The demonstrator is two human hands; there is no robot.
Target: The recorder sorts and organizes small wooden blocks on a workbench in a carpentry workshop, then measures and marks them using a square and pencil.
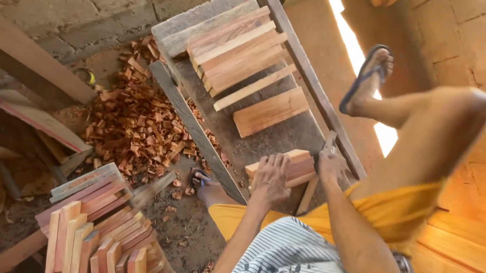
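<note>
The person sat astride a long wooden bench (237,136), with one leg raised to the right and the foot in a blue sandal (367,77) lifted in the air. The other foot (206,187) stood on the ground at the left side of the bench, also in a sandal.

The left hand (271,180) lay flat with spread fingers on a small stack of short wood blocks (296,164), which rested on the near end of the bench. The hand pressed on the top of the blocks and did not close around them. The right hand (332,165) was just beside the right end of the same stack, and it seemed closed around the top of a thin wooden handle (309,192) that went down toward the body; I could not tell clearly how firm the grip was. The two hands were apart, with the blocks between them.

Farther along the bench, more cut boards (239,51) lay in a slanted row, and one single wider block (270,111) lay nearer, alone. On the ground to the left of the bench there was a big heap of reddish wood chips (139,121). In the near left corner, a pile of finished blocks (102,241) stood packed together, some of them on end. A long plank (32,62) leaned at the far left near the rough wall.
</note>
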